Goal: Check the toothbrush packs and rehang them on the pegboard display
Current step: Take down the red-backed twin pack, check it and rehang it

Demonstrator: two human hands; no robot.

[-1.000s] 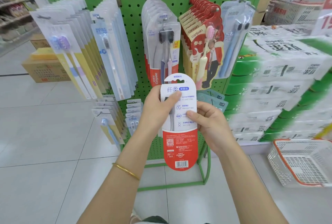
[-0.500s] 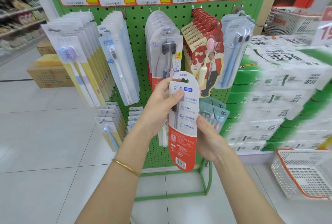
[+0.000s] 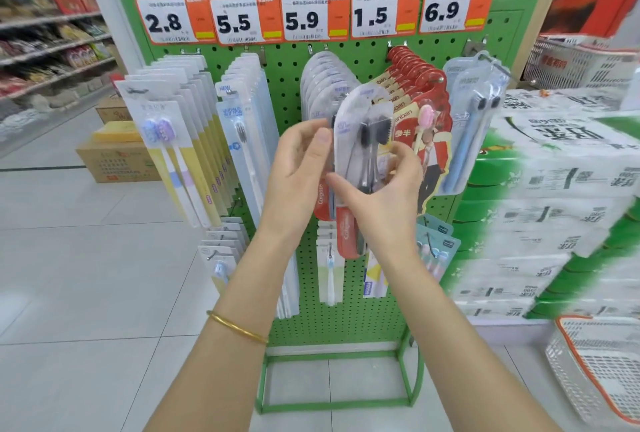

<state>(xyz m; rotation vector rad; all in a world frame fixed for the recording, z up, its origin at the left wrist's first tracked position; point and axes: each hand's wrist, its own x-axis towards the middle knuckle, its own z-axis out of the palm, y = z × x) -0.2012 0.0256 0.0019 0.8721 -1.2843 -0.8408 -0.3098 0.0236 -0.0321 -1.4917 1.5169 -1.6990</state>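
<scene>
A Colgate toothbrush pack (image 3: 360,126), clear blister over two dark-bristled brushes with a red lower card, is raised front-side towards me before the green pegboard (image 3: 287,78). My right hand (image 3: 381,196) grips its middle and lower part. My left hand (image 3: 298,171) pinches its left edge with thumb and fingers. The pack's top sits just below the row of matching packs (image 3: 322,85) on their hook. The pack's hang hole is too blurred to make out.
Other hanging rows: yellow packs (image 3: 183,140), white-blue packs (image 3: 242,126), red packs (image 3: 415,85), blue packs (image 3: 474,112). Price tags (image 3: 304,15) line the top. Stacked cartons (image 3: 554,209) stand at right, a white basket (image 3: 602,369) lower right, cardboard boxes (image 3: 114,157) on the floor left.
The pack has been turned from its printed back to its clear front and lifted up towards the hook. Both hands rose with it, and my view tilted upward.
</scene>
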